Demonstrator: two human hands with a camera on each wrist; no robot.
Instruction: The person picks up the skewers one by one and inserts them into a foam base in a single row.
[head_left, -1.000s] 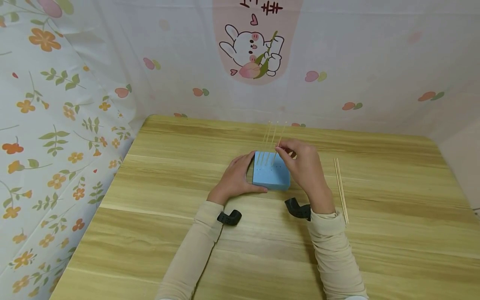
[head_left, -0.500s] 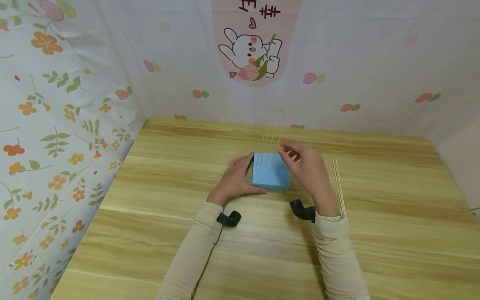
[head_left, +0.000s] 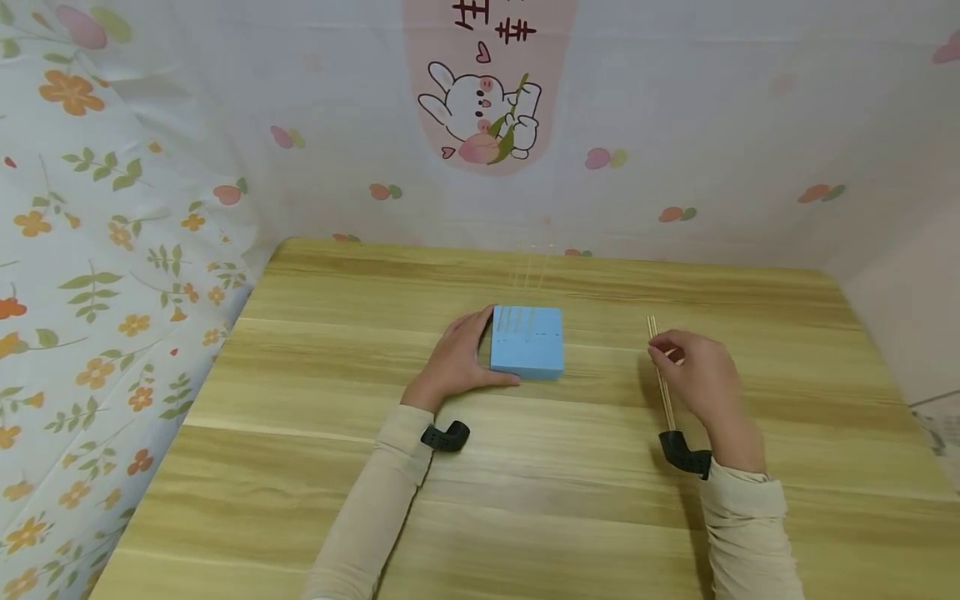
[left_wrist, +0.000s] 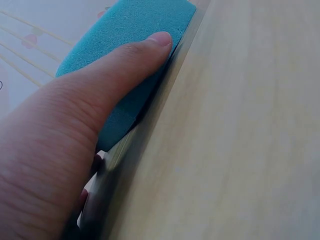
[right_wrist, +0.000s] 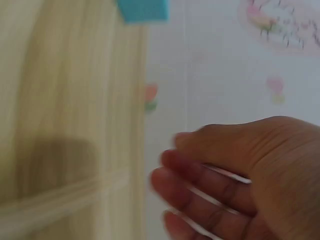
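Observation:
My left hand (head_left: 453, 362) holds a light blue foam block (head_left: 527, 354) on the table, thumb along its front side and fingers at its left. In the left wrist view the thumb (left_wrist: 135, 57) presses the block's side. Several thin bamboo skewers (head_left: 517, 320) stand upright in a row in the block's back left part, and small holes dot its top. To the right, my right hand (head_left: 701, 371) hovers above a small bundle of loose skewers (head_left: 666, 400). Its fingers (right_wrist: 200, 195) are loosely bent with nothing between them in the right wrist view.
A wood-grain table (head_left: 555, 500) carries everything. Behind it hangs a white printed cloth (head_left: 637, 83), and a floral cloth (head_left: 112, 250) borders the left side. A black wrist mount (head_left: 684, 454) overlaps the lower end of the loose skewers.
The right hand has let go of the last skewer in the block and moved right and toward me, over the loose skewers. The left hand keeps its hold on the block.

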